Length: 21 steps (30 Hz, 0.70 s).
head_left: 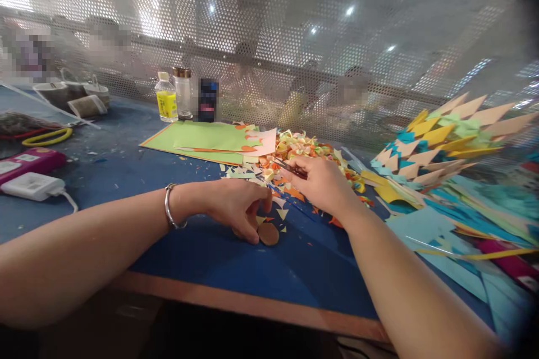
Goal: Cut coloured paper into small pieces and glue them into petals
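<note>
A small flat brown oval piece (268, 234) lies on the blue tabletop near its front edge. My left hand (238, 206) is right beside it, fingers curved and apart, with the thumb tip at the oval's left edge; I cannot tell if they touch. My right hand (322, 179) is closed around scissors (290, 167), whose blades point left over a heap of paper scraps. Most of the handles are hidden in the fingers. Loose scraps (283, 213) lie between the two hands. Beyond them, a pale pink cut sheet (266, 142) rests on green paper (197, 137).
A heap of cut paper (307, 148) lies behind my right hand. Folded paper points (425, 151) and blue sheets (438, 230) fill the right side. A yellow-labelled bottle (167, 102) and a glass jar (183, 95) stand behind. A white adapter (33, 185) sits left.
</note>
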Motion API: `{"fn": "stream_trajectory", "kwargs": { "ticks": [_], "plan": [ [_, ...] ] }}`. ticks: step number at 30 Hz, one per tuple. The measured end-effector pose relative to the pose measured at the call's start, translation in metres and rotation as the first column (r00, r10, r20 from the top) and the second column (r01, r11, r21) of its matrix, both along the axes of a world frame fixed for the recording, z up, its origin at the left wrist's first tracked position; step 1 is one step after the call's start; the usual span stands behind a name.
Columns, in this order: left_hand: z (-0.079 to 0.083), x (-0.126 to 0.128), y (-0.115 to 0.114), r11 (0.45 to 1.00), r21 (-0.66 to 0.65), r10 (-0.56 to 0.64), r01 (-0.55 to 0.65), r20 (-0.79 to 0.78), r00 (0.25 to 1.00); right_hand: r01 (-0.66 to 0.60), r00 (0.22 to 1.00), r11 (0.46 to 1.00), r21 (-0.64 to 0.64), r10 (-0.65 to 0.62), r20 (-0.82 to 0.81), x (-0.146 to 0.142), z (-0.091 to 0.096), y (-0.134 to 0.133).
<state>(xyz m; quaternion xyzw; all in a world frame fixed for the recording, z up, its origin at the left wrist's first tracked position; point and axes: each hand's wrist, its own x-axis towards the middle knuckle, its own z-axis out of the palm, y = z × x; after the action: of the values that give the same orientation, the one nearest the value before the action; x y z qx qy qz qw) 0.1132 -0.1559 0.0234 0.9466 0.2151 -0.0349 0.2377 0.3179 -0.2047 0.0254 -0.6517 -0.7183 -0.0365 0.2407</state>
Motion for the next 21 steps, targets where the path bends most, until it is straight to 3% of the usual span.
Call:
{"fn": "stream_trajectory", "kwargs": {
  "ticks": [7,13,21],
  "plan": [
    [0.014,-0.006,0.000,0.971,-0.208,-0.128,0.115,-0.051,0.990,0.008,1.000,1.000,-0.024,-0.008,-0.017,0.002,-0.001,0.001],
    [-0.006,0.006,-0.001,0.998,0.032,-0.065,0.062,0.119,0.991,0.005,1.000,1.000,-0.024,-0.005,-0.013,0.002,-0.002,0.002],
    [-0.016,0.011,-0.007,0.974,0.108,-0.219,0.200,0.202,0.955,0.019,1.000,0.999,-0.034,-0.019,-0.004,0.003,-0.005,0.003]
  ]
}}
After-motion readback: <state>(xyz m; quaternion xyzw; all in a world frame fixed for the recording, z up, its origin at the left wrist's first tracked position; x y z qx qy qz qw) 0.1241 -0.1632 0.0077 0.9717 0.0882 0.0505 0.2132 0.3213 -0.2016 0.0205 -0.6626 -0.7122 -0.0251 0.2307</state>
